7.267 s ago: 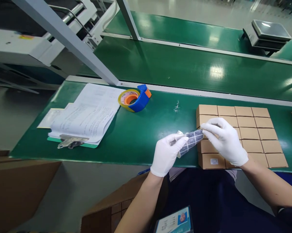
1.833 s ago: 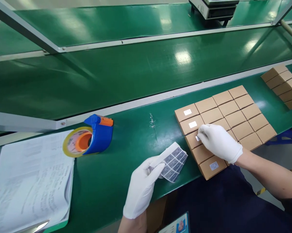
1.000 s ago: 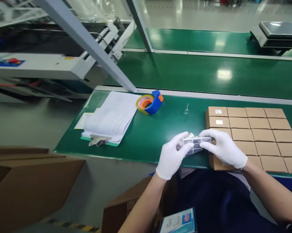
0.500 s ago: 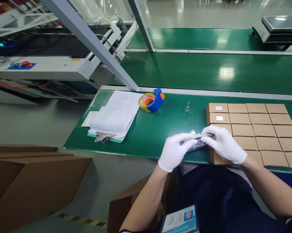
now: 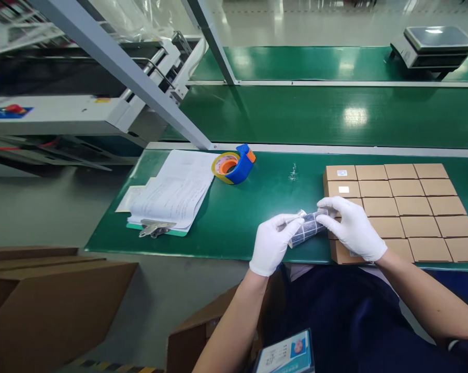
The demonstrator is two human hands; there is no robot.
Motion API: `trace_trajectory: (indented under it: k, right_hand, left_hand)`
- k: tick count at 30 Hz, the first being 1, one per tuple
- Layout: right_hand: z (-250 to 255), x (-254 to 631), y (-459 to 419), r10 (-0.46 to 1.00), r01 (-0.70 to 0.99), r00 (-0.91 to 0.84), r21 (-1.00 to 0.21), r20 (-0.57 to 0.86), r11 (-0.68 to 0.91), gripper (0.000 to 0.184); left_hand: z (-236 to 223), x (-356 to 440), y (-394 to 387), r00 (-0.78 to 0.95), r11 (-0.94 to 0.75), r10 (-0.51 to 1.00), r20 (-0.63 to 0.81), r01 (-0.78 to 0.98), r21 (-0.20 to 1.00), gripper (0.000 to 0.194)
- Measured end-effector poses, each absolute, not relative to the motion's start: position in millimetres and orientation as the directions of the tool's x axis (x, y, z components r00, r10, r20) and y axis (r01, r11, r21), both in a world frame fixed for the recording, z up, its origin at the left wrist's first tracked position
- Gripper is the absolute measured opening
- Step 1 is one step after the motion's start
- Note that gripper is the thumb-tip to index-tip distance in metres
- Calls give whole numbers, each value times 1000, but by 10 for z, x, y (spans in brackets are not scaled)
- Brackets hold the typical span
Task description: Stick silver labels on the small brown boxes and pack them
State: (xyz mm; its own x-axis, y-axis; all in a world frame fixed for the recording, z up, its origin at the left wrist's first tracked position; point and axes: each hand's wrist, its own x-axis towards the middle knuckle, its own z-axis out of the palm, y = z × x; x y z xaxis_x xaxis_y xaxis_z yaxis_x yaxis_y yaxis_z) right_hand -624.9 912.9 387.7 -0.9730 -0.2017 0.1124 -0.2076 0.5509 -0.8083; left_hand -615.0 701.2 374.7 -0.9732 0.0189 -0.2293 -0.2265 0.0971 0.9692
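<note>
Label sheet gripped in both gloved hands over the belt's near edge

Rows of small printed labels cover the sheet, which curls into a loose roll, its pale end sticking up toward the upper left. It sits at lower centre of the frame, above the green conveyor belt and just left of the block of kraft cartons. The left hand closes around the sheet's left end, while the right hand pinches the right end between thumb and fingers. The two hands are close together and both are shut on the sheet, though the exact finger contact is partly hidden. Both wear white gloves, with the bare forearms angling in from the bottom corners and the elbows held wide.

The step in hand looks like working one label loose from the sheet. That would call for a fingertip to lift a label's edge clear of the backing. Two cartons at the upper left of the block carry white labels; the cartons beneath the right hand are too hidden to tell.

Left of the hands lie a clipboard with papers and a blue tape dispenser. An ID badge hangs at the bottom of the frame, and a platform scale stands at the upper right.
</note>
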Motion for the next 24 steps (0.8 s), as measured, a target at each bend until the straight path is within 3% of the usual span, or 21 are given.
trace_trajectory:
  k: [4, 11, 14, 19, 24]
  right_hand:
    - [3826, -6228, 9204, -194, -397, -912, -658, 361, 640, 16]
    - [3737, -6131, 9295, -221, -503, -807, -443, 547, 743, 20]
    - [3759, -6087, 9278, -192, -558, -737, -422, 648, 714, 25]
    - [3777, -6116, 9151, -225, -537, -808, -525, 544, 660, 48]
    - [3691, -6135, 9093, -285, -565, -787, -456, 547, 687, 56]
  left_hand:
    - [3718, -6170, 7046, -971, 85, -11, -238, -238, 968, 26]
    - [3742, -6221, 7118, -948, 42, 25, -316, -315, 948, 33]
    - [3768, -6220, 7144, -951, 46, 20, -308, -307, 950, 35]
    - [3778, -6176, 7170, -958, 101, 47, -281, -275, 956, 35]
    - [3761, -6155, 7155, -959, 111, 82, -273, -263, 958, 35]
